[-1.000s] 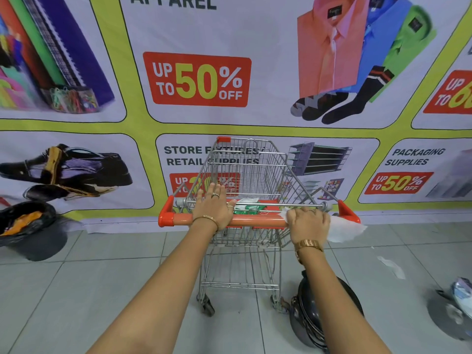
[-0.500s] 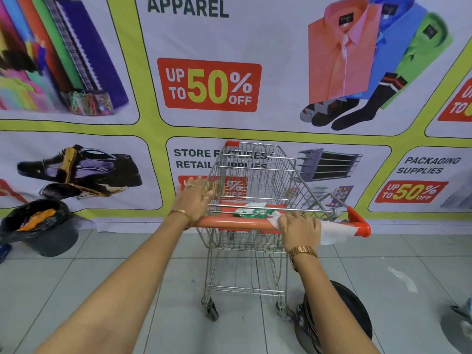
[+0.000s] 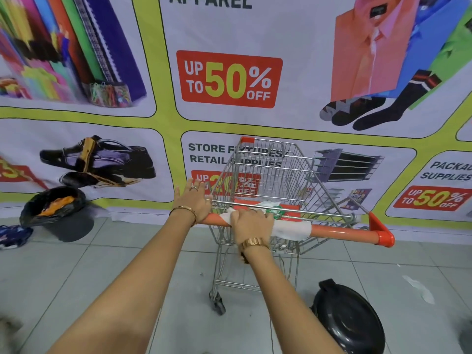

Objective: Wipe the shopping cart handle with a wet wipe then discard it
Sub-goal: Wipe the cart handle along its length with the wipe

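Orange handle (image 3: 339, 229): your right hand (image 3: 251, 223) clamped the wet wipe (image 3: 291, 229) round it, just right of your left hand (image 3: 192, 200), which pressed the bar with fingers straight. Wiping seemed midway. Discard was not yet done; a lined bin (image 3: 56, 213) stood well left of both hands.

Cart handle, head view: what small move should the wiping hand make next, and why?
Probably slide the right hand, with the wet wipe gripped round the handle, rightward toward the orange end cap. The left hand rests on the handle close beside it, blocking travel that way, while the stretch to the right lies bare.
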The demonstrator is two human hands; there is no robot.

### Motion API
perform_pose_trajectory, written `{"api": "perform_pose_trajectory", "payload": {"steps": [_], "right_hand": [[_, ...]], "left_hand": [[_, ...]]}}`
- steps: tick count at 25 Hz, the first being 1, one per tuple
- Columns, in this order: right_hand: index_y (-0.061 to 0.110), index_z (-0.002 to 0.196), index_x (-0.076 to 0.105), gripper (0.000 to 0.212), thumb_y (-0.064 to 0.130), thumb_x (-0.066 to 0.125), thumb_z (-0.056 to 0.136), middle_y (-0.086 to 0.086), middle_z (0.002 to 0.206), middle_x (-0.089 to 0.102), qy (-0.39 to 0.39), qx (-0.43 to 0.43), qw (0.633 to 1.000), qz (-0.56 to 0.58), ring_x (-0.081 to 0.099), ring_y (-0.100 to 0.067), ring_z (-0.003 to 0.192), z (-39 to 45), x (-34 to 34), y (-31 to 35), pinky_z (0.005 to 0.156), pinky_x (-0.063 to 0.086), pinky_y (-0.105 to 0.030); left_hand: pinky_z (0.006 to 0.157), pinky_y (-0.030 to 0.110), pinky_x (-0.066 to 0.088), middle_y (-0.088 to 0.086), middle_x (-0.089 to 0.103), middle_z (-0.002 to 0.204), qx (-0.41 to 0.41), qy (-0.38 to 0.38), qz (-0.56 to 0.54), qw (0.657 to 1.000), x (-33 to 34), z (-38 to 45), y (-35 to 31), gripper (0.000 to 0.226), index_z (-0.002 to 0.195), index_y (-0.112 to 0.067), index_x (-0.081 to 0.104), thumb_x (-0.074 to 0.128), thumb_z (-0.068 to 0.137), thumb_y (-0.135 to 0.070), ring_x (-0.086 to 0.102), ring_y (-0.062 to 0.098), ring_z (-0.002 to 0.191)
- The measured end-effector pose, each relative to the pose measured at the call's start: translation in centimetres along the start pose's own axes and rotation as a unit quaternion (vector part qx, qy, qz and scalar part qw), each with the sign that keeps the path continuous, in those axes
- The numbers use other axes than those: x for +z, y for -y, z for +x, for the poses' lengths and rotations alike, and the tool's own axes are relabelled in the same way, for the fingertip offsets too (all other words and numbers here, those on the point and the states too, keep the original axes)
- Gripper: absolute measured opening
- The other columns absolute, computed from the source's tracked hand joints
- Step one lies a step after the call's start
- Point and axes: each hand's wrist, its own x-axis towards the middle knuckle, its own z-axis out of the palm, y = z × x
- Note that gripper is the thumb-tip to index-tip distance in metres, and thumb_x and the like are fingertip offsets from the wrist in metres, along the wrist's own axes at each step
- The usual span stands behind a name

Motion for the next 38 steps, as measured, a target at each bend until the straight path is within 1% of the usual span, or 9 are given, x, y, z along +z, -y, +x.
{"api": "perform_pose_trajectory", "payload": {"steps": [5, 8, 15, 17, 21, 25, 31, 34, 38], "right_hand": [[0.006, 0.072, 0.064, 0.042, 0.027, 0.032, 0.090, -0.014, 0.084, 0.069, -0.054, 0.133, 0.989, 0.018, 0.043, -0.023, 0.077, -0.7, -1.2, -8.3, 0.079, 0.035, -0.035], [0.004, 0.075, 0.067, 0.048, 0.032, 0.030, 0.089, -0.014, 0.089, 0.069, -0.036, 0.208, 0.978, 0.002, 0.052, -0.026, 0.091, 0.5, -1.3, -7.5, 0.091, 0.034, -0.038], [0.011, 0.085, 0.066, 0.041, 0.029, 0.030, 0.092, -0.011, 0.088, 0.071, -0.027, 0.014, 0.999, 0.036, 0.053, -0.027, 0.089, -0.7, 0.1, -0.7, 0.083, 0.034, -0.038], [0.011, 0.079, 0.064, 0.039, 0.027, 0.031, 0.090, -0.010, 0.084, 0.069, -0.048, 0.028, 0.997, 0.048, 0.052, -0.026, 0.082, -1.1, -0.3, -4.2, 0.080, 0.036, -0.037], [0.007, 0.076, 0.065, 0.045, 0.030, 0.029, 0.089, -0.014, 0.082, 0.069, -0.106, 0.152, 0.982, 0.028, 0.048, -0.025, 0.079, -1.4, -2.0, -13.8, 0.084, 0.038, -0.037], [0.001, 0.075, 0.069, 0.047, 0.027, 0.032, 0.087, -0.019, 0.083, 0.071, -0.139, 0.205, 0.968, 0.030, 0.049, -0.026, 0.083, -0.8, -1.5, -12.3, 0.090, 0.034, -0.038], [0.009, 0.080, 0.067, 0.043, 0.029, 0.031, 0.090, -0.011, 0.083, 0.071, -0.063, 0.051, 0.996, 0.026, 0.051, -0.024, 0.079, -0.2, 0.7, -0.8, 0.080, 0.034, -0.037], [0.010, 0.085, 0.065, 0.041, 0.028, 0.029, 0.092, -0.010, 0.086, 0.071, -0.063, -0.014, 0.998, 0.014, 0.055, -0.026, 0.081, -0.3, 0.6, -2.6, 0.077, 0.034, -0.036], [0.009, 0.077, 0.064, 0.064, 0.035, 0.006, 0.081, -0.009, 0.078, 0.069, -0.122, 0.038, 0.992, 0.008, 0.050, -0.023, 0.073, -1.0, -0.3, -8.8, 0.070, 0.032, -0.032]], "left_hand": [[0.118, 0.049, 0.002, 0.004, 0.011, 0.160, 0.002, -0.007, -0.005, 1.000, -0.1, -0.1, -0.2, 0.057, 0.148, -0.016, 0.017, 0.026, 0.096, -0.036, 0.000, 0.021, 0.147], [0.118, 0.049, 0.003, 0.004, 0.013, 0.159, 0.002, -0.006, 0.005, 1.000, 0.1, -0.4, -1.0, 0.058, 0.149, -0.015, 0.016, 0.025, 0.096, -0.039, 0.001, 0.022, 0.147], [0.118, 0.050, 0.004, 0.002, 0.015, 0.159, 0.006, -0.007, 0.011, 1.000, 0.3, -0.1, -0.5, 0.058, 0.149, -0.019, 0.016, 0.026, 0.096, -0.039, 0.001, 0.020, 0.147], [0.118, 0.050, 0.004, 0.002, 0.015, 0.159, 0.007, -0.002, 0.008, 1.000, 0.3, -0.1, -0.1, 0.058, 0.149, -0.020, 0.016, 0.028, 0.095, -0.039, 0.001, 0.020, 0.147], [0.118, 0.050, 0.005, 0.002, 0.016, 0.159, 0.012, -0.002, 0.008, 1.000, 0.3, -0.3, -0.4, 0.058, 0.149, -0.019, 0.015, 0.027, 0.096, -0.038, 0.001, 0.021, 0.147], [0.119, 0.049, 0.006, 0.002, 0.018, 0.158, 0.012, -0.008, 0.026, 1.000, 0.4, -0.4, -0.9, 0.058, 0.149, -0.016, 0.018, 0.024, 0.096, -0.039, 0.002, 0.021, 0.147], [0.119, 0.048, 0.007, 0.003, 0.018, 0.158, 0.022, -0.020, 0.042, 0.999, 0.1, -0.5, -0.5, 0.057, 0.148, -0.015, 0.018, 0.024, 0.097, -0.037, 0.004, 0.020, 0.147], [0.119, 0.048, 0.007, 0.002, 0.018, 0.158, 0.024, -0.024, 0.037, 0.999, 0.0, -0.4, -0.1, 0.057, 0.149, -0.016, 0.017, 0.025, 0.096, -0.038, 0.006, 0.020, 0.147], [0.119, 0.048, 0.007, 0.002, 0.014, 0.159, 0.030, -0.024, 0.024, 0.999, 0.2, -0.6, -0.4, 0.058, 0.149, -0.015, 0.015, 0.025, 0.096, -0.038, 0.005, 0.020, 0.147]]}}
